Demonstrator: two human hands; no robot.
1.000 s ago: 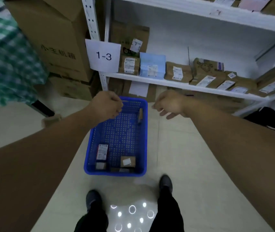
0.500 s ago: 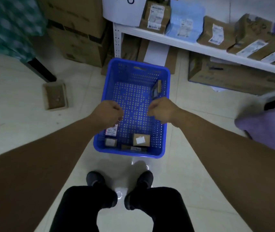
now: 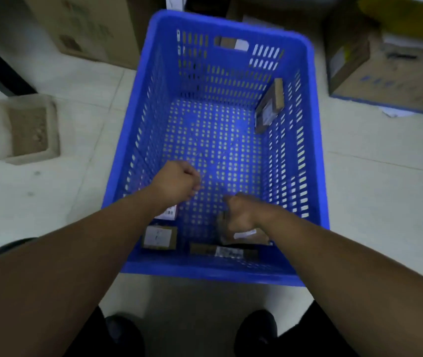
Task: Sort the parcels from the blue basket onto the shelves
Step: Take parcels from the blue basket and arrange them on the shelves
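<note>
Blue basket (image 3: 308, 140): a perforated plastic crate with a handle slot in its far wall, standing on the pale tiled floor just ahead of the person's shoes (image 3: 256, 328).
Leaning parcel (image 3: 269, 106): a thin brown box that stands on edge, tilted against the basket's right wall near the far corner, well apart from the others.
Labelled parcel (image 3: 167, 213): lies by the left wall, only its white label end showing from under the left wrist.
Small parcel (image 3: 159, 237): a brown box with a white sticker on top, in the near left corner.
Flat parcel (image 3: 224, 251): dark, with a white label, lying along the near wall.
Brown parcel (image 3: 252, 237): lies right under the right hand, just beyond the flat one.
Left hand (image 3: 177, 184): reaches into the basket with its back up and its fingers curled into a fist, holding nothing that shows.
Right hand (image 3: 241, 215): lower and nearer, knuckles up, fingers bent down over the brown parcel's left edge. Blur hides whether it grips the parcel.
Surroundings: cardboard cartons (image 3: 84, 29) behind the basket and a small open box (image 3: 26, 130) on the floor to its left.
</note>
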